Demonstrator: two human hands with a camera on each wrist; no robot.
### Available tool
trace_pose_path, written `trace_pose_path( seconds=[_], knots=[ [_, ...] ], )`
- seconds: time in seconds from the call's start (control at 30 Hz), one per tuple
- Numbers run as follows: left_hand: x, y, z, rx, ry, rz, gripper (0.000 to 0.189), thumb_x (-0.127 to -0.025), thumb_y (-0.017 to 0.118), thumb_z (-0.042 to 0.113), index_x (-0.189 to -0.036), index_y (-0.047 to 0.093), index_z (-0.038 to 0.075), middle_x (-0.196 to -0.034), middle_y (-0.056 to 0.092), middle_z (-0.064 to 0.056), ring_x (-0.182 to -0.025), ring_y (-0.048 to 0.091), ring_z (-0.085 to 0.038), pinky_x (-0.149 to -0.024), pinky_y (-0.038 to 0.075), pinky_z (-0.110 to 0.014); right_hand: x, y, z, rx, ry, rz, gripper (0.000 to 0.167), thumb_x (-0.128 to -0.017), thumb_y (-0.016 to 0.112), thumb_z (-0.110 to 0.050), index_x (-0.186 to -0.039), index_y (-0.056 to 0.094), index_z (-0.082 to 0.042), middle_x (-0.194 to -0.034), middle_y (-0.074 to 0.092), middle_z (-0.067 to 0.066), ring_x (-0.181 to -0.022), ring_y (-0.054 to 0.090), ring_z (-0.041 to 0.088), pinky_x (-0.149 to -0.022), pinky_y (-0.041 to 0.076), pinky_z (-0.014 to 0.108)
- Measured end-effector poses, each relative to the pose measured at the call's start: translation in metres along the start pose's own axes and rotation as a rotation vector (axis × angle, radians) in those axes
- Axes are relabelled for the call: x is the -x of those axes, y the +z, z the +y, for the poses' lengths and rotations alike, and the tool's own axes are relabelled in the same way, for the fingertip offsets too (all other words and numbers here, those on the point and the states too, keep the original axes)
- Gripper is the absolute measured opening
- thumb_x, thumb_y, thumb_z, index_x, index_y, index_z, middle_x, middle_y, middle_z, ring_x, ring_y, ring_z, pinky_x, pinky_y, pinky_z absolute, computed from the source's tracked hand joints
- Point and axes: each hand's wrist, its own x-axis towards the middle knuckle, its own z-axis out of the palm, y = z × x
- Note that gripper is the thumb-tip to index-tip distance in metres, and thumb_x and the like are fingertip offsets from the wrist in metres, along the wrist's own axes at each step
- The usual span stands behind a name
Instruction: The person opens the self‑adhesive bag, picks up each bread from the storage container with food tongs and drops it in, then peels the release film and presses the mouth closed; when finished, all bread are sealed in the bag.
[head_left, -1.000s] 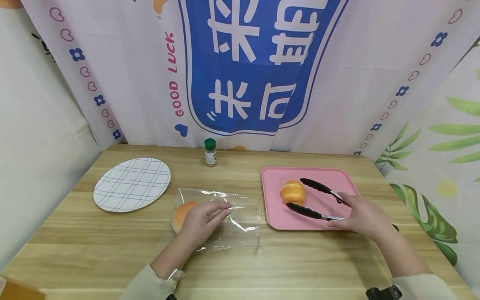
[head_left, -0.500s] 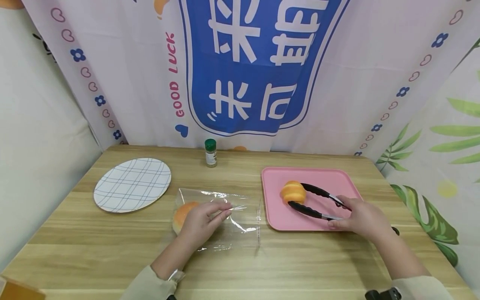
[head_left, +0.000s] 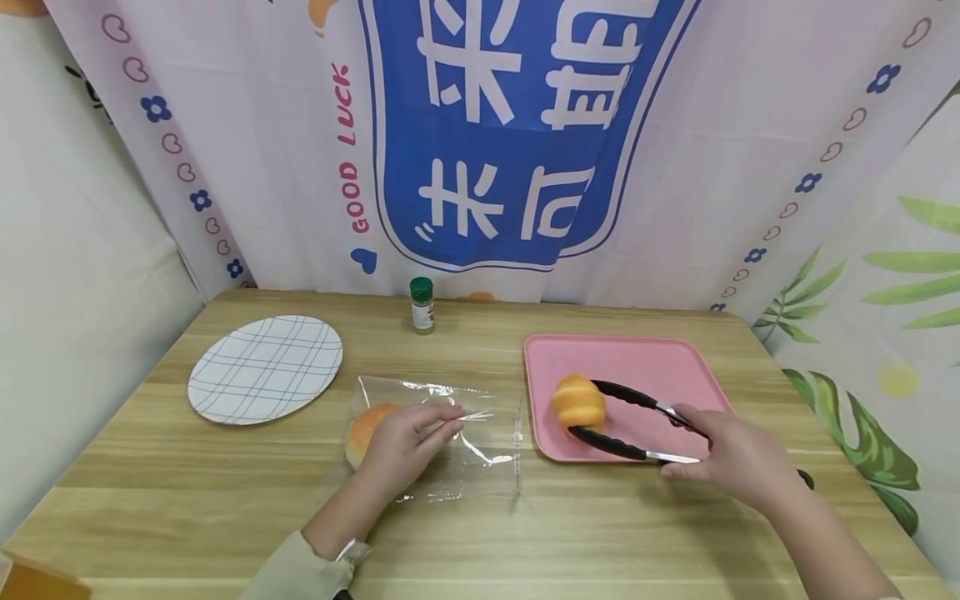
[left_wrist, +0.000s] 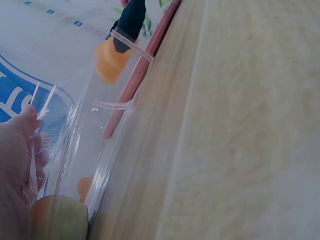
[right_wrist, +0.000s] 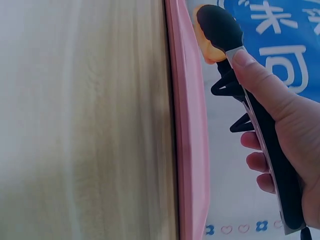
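Fingers and thumb of the right hand are curled around the tongs, whose black scalloped heads sit on either side of a striped yellow-orange bread roll. That roll is over the left part of the pink tray (the left wrist view shows it clear above the tray's edge). The left hand pinches the upper film of a clear plastic bag between thumb and fingertips, and the bag's mouth faces the tray, parted in the left wrist view. Inside, at the far end from that mouth, lies a round bun, partly hidden by the hand. To the bag's left is a white plate with blue crossing lines; behind the bag, a small green-capped jar stands upright near the back edge of the wood-grain table, before a printed cloth.
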Motion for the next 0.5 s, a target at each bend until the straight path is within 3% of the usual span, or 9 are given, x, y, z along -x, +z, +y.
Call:
trace_pose_path(
  seconds=[0.13, 0.27, 0.5],
  knots=[
    [0.0, 0.0, 0.0, -0.004, -0.007, -0.001, 0.013, -0.086, 0.074, 0.019, -0.099, 0.076, 0.013, -0.104, 0.076, -0.004, -0.1, 0.073, -0.02, -0.089, 0.06, -0.037, 0.006, -0.001, -0.014, -0.009, -0.038, 0.012, 0.087, -0.062, 0.083, -0.062, -0.129, 0.063, -0.01, -0.119, 0.071, 0.009, -0.1, 0.069, 0.028, -0.072, 0.056, 0.046],
    [0.0, 0.0, 0.0, -0.005, -0.004, 0.0, 0.014, -0.086, 0.074, 0.019, -0.099, 0.076, 0.013, -0.105, 0.076, -0.004, -0.1, 0.073, -0.02, -0.089, 0.06, -0.037, 0.008, -0.001, -0.027, -0.023, -0.094, 0.027, 0.087, -0.058, 0.086, -0.058, -0.127, 0.064, -0.01, -0.115, 0.072, 0.007, -0.103, 0.069, 0.028, -0.08, 0.057, 0.047],
    [0.0, 0.0, 0.0, -0.013, 0.0, -0.001, 0.014, -0.087, 0.074, 0.019, -0.099, 0.076, 0.012, -0.104, 0.076, -0.003, -0.099, 0.073, -0.02, -0.088, 0.06, -0.038, 0.002, 0.004, -0.047, 0.039, -0.18, 0.018, 0.09, -0.058, 0.08, -0.068, -0.129, 0.064, -0.014, -0.114, 0.073, 0.006, -0.107, 0.068, 0.028, -0.085, 0.057, 0.048]
  ],
)
